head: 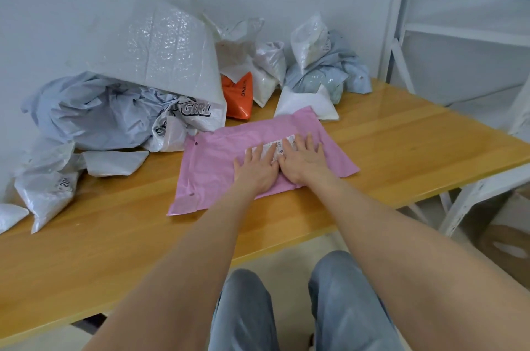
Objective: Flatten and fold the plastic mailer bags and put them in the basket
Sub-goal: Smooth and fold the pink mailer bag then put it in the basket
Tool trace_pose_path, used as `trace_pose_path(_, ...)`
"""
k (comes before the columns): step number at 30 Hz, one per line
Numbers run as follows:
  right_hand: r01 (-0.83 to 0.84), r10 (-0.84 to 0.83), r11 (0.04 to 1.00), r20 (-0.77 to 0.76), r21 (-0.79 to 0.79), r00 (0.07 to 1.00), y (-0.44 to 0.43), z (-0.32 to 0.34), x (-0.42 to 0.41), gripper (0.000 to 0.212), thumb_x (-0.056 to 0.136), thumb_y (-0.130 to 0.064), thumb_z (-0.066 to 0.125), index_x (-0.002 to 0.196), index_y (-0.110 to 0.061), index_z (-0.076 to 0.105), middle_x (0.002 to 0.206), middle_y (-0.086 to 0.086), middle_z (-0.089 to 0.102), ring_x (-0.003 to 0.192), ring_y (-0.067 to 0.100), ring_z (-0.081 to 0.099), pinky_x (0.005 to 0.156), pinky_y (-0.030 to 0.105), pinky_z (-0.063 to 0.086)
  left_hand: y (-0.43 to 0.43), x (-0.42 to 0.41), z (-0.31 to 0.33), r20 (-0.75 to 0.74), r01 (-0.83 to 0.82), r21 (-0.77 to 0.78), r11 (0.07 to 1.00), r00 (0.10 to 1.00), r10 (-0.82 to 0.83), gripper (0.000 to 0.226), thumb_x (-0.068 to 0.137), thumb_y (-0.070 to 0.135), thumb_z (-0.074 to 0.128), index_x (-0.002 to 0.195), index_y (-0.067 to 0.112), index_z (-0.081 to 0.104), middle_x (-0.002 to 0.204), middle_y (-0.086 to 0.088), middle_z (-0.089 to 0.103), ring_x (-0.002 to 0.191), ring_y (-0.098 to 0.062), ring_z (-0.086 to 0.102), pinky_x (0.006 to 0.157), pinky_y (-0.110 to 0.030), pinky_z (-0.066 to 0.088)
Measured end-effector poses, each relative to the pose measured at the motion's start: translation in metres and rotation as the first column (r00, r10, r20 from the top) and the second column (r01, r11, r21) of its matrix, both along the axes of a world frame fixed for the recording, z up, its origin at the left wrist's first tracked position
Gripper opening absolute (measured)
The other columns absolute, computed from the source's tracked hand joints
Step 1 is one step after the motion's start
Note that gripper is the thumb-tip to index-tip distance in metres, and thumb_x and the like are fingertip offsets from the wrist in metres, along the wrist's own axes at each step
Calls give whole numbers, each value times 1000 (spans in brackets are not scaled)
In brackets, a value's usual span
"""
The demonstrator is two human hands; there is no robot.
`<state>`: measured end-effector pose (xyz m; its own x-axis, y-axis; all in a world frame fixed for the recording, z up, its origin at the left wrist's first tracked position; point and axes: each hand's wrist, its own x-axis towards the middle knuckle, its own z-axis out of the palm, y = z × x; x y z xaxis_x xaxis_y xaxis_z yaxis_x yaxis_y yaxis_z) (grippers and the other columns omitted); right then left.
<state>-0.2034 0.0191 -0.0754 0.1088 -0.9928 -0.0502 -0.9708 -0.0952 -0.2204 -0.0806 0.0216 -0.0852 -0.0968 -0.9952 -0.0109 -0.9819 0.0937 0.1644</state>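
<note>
Right now you are pressing both palms flat, fingers straight and spread, on the pink mailer bag (218,167) lying on the wooden table (401,144): left hand (256,168) and right hand (304,160) side by side over its white label (282,144), crumpled bags (94,112) heaped behind.

Label (275,147) on the pink mailer (218,167), centre of frame: was largely covered by the left hand (256,170) and right hand (302,160); its print was too blurred to read. White bag (10,214), lower left: was cut off by the frame edge. Orange bag (238,98), upper centre: was partly hidden behind the bubble mailer (160,46).
</note>
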Motion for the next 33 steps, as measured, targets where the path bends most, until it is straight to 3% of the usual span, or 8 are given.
trace_pose_path(15,27,-28,995,4,95,1000,0,5,1,61,100,-53,11,155,-27,5,162,4,-6,147,34,-3,118,50,-1,0,1,-1,-25,-8,30,1000,1000,9,53,101,39,16,153,33,9,161,2,2,148,-21,-1,116,-55,2)
trace_pose_path(20,57,-52,992,-42,116,998,-6,20,0,66,96,-62,17,151,-26,23,159,7,14,143,33,17,113,51,19,-2,10,3,36,32,-69,997,999,-29,47,100,41,26,145,31,31,153,-2,27,139,-23,24,110,-50,22)
trace_pose_path(24,80,-82,996,-62,-43,995,-28,34,6,61,99,-55,27,148,-17,30,156,10,21,141,33,23,112,47,21,-21,28,16,55,41,-162,986,998,-32,47,99,38,38,141,18,40,140,-13,38,127,-31,36,101,-44,34)
trace_pose_path(26,30,-31,998,-21,-63,999,-41,33,11,59,101,-49,28,151,-18,22,159,9,12,145,35,11,115,50,14,-34,38,18,50,-15,-226,974,998,27,50,98,37,40,144,19,36,144,-13,36,130,-31,34,103,-42,32)
trace_pose_path(29,-43,44,999,-27,24,999,-60,24,18,61,102,-45,24,155,-23,3,161,5,-10,147,33,-13,117,53,-2,-50,46,16,57,-49,-161,986,997,59,55,99,41,35,150,25,23,158,-8,17,144,-28,15,114,-46,17)
trace_pose_path(33,-97,98,995,-65,14,993,-80,22,28,60,100,-42,23,154,-27,2,161,4,-13,146,33,-16,117,55,-6,-72,44,19,49,-41,-27,999,998,42,55,101,44,25,152,33,9,161,-1,-1,148,-27,-4,116,-55,3)
